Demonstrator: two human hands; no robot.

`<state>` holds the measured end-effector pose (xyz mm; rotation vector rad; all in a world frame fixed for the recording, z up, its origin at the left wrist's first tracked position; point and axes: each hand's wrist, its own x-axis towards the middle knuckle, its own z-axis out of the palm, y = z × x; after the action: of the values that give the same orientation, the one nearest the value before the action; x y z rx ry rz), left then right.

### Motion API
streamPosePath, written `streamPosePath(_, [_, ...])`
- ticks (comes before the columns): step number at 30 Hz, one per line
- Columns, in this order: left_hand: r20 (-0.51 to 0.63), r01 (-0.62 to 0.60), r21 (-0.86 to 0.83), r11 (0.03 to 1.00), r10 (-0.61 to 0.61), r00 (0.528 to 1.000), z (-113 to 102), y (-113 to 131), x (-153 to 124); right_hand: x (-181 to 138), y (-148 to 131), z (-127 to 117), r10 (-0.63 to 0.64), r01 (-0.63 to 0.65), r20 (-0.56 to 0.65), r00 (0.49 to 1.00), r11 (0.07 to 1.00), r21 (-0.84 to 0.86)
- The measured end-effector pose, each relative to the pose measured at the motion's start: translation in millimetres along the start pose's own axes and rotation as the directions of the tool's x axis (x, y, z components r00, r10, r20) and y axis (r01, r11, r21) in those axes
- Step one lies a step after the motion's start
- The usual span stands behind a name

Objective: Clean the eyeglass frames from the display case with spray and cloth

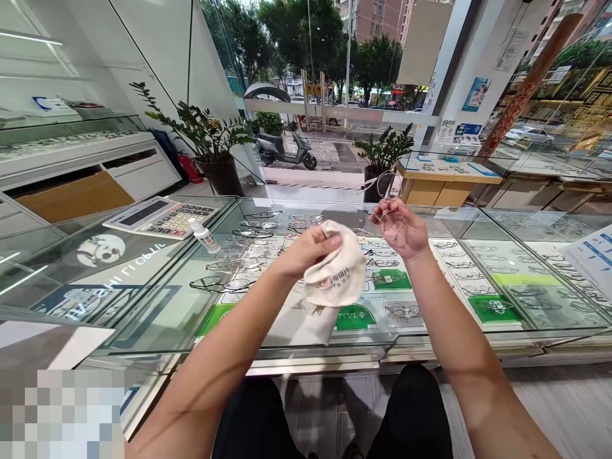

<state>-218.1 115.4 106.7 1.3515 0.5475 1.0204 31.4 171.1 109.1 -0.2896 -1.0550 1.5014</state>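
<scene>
A cream cleaning cloth (337, 271) with printed lettering hangs from my left hand (310, 248), its fingers pinching the upper edge above the glass counter. My right hand (401, 229) is raised on the right and closed on a pair of thin-rimmed eyeglasses (389, 185), held upright with one round lens above the fingers and the other before the palm. Cloth and eyeglasses are apart. On the counter left of my hands lie several eyeglass frames, among them a dark pair (222, 285). A small white bottle (204, 236) stands beside them.
The glass display counter (287, 341) spans the front, with rows of eyeglasses inside. A large calculator (162, 215) lies at its left. Beyond stand two potted plants (217, 172), a red fire extinguisher (190, 169) and a window onto a street with a parked scooter (287, 146).
</scene>
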Motion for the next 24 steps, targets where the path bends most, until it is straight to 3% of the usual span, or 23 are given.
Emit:
streamPosePath(4, [0.173,0.048,0.14,0.989,-0.072,0.982,21.3,-15.9,3.6,1.5,1.8,-1.9,0.023,-0.023,-0.012,1.0,1.0,-0.011])
streamPosePath(6, [0.209,0.012,0.252,0.968,-0.066,0.976,29.0,-27.2,5.9,2.0,2.5,-2.3,0.031,-0.031,-0.02,0.999,0.999,-0.022])
streamPosePath(9, [0.286,-0.175,0.474,0.863,0.037,0.957,35.0,-43.5,7.5,2.9,3.6,-3.7,0.034,-0.035,-0.027,0.999,0.999,-0.031])
streamPosePath(11, [0.392,-0.312,0.573,0.758,0.081,0.916,36.9,-52.4,7.2,3.4,4.3,-5.1,0.033,-0.034,-0.022,0.999,0.999,-0.036])
streamPosePath(17, [0.588,-0.546,0.612,0.572,0.131,0.798,44.4,-60.7,3.6,4.2,5.4,-7.7,0.022,-0.022,0.0,1.0,0.998,-0.063])
streamPosePath(19, [0.548,-0.564,0.613,0.553,0.216,0.808,44.0,-57.2,3.2,4.5,5.0,-7.8,0.023,-0.023,0.005,1.0,0.997,-0.076])
streamPosePath(22, [0.288,-0.473,0.737,0.482,0.409,0.866,34.3,-49.8,5.6,4.6,4.1,-7.9,0.026,-0.023,0.026,0.999,0.991,-0.134])
streamPosePath(24, [0.093,-0.374,0.83,0.413,0.559,0.824,22.2,-44.0,8.6,4.1,3.5,-7.5,0.047,-0.036,0.055,0.997,0.981,-0.188])
